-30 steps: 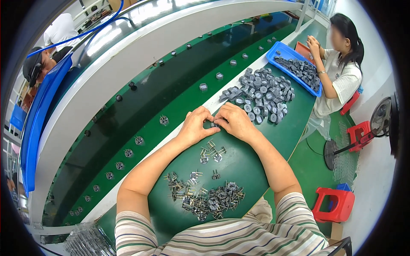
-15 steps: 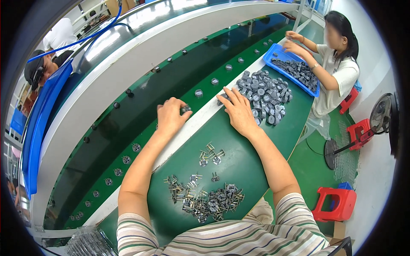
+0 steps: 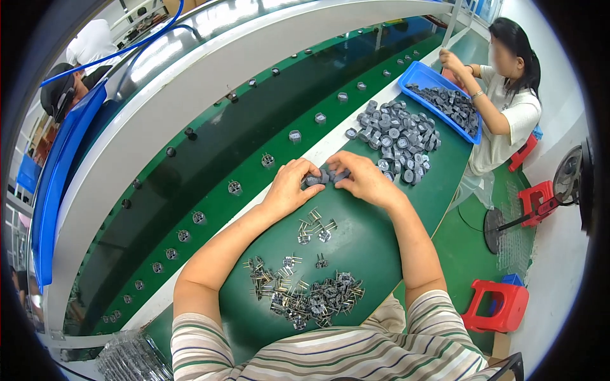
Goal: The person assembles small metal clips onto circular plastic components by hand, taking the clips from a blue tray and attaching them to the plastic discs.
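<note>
My two hands meet above the near edge of the conveyor. Closed around a grey round cap (image 3: pixel 314 179), my left hand (image 3: pixel 289 188) has its thumb and fingers pressed to the cap's side. My right hand (image 3: pixel 365 179) pinches another grey cap (image 3: pixel 341 176) just beside it, partly hidden by the fingers. A heap of grey round caps (image 3: pixel 400 140) lies to the right on the green table (image 3: pixel 362 235). Nearer my body is a pile of small round circuit boards with metal pins (image 3: pixel 318 298), and a few more pinned boards (image 3: pixel 316 227) lie between pile and hands.
Beyond a white rail runs a green conveyor belt (image 3: pixel 248 162) carrying spaced caps and boards. At right, a co-worker (image 3: pixel 502 95) reaches over a blue tray (image 3: pixel 476 134) of dark grey parts. Red stools (image 3: pixel 499 305) and a fan (image 3: pixel 569 168) stand on the floor.
My left hand came back from the belt toward the right, and my right hand drew in from the cap heap to meet it. Pinned boards now lie on the belt where my left hand was.
</note>
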Tool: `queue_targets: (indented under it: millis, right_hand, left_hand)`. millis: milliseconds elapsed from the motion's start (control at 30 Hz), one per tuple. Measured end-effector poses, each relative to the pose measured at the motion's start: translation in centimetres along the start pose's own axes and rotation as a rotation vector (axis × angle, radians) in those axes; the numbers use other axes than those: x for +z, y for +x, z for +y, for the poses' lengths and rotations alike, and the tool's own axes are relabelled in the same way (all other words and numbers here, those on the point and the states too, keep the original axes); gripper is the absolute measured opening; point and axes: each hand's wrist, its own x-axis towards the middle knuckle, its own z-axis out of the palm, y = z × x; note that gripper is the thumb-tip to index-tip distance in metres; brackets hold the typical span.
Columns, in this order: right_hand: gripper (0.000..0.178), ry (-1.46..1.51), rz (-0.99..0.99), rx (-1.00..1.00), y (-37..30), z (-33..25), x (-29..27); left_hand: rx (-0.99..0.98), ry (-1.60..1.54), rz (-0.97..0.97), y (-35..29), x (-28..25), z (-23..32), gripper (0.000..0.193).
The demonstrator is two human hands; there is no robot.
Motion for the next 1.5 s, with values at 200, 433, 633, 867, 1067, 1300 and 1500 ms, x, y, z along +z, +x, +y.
queue_targets:
  millis: [200,433,633,867,1067,1300,1500]
  right_hand:
    - [0.036,-0.627,0.345,-0.162,-0.9,0.2,-1.4]
    - [0.026,0.059,-0.607,-0.139,-1.1,-2.7,0.3]
    - [0.012,0.044,-0.362,0.006,-0.9,-0.4,-0.7]
    - [0.015,-0.158,-0.118,0.017,-0.5,1.8,-0.6]
    - [0.038,-0.062,0.057,-0.084,0.3,-0.2,0.3]
    - [0.025,0.084,0.056,0.196,0.7,-0.4,0.8]
    - [0.02,-0.319,0.335,0.109,0.4,1.6,0.5]
  left_hand:
    - [0.064,0.002,-0.048,0.3,-0.5,1.4,0.031]
    - [-0.027,-0.114,-0.026,-0.1,0.1,-0.1,0.028]
    - [0.005,-0.046,0.011,0.1,0.5,0.4,0.045]
    - [-0.049,-0.011,-0.028,-0.1,-0.2,1.4,0.05]
    - [0.024,-0.085,0.004,0.0,0.2,0.1,0.045]
    - [-0.032,-0.14,0.031,0.0,0.5,0.0,0.046]
    - [-0.056,-0.032,-0.091,0.2,-0.5,1.6,0.048]
